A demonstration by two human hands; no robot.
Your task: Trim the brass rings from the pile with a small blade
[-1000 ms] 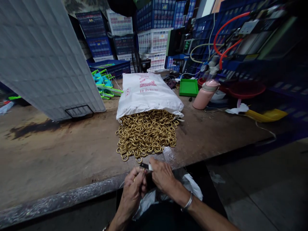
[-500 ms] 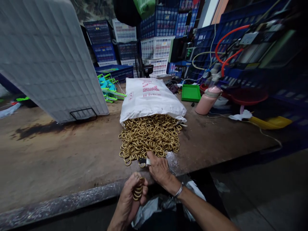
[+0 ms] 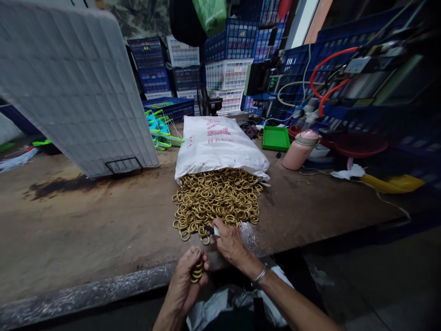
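My left hand (image 3: 182, 285) is closed in front of the table's edge, its fingers wrapped round a short row of gold-coloured rings (image 3: 196, 272). Above the table my right hand (image 3: 232, 246) grips a small tool (image 3: 210, 230) with a black tip and a pale body; its exact kind is unclear. The tip points left over the near edge of a heap of gold rings (image 3: 217, 197). One loose ring (image 3: 205, 240) lies just below the tip. Behind them is a white woven sack (image 3: 220, 145) with red print, its mouth towards me and rings spilling out.
A tall grey ribbed panel (image 3: 82, 92) stands on the left of the table (image 3: 113, 220). Blue-green plastic pieces (image 3: 160, 128) lie beside the sack. To the right are a green tray (image 3: 276, 139), a pink bottle (image 3: 299, 151) and a yellow scoop-like piece (image 3: 392, 183). Stacked crates (image 3: 227, 73) fill the back.
The view has tilted up slightly. The tool's tip has moved off the loose ring towards the heap, and the left fingers cover more of the rings they hold.
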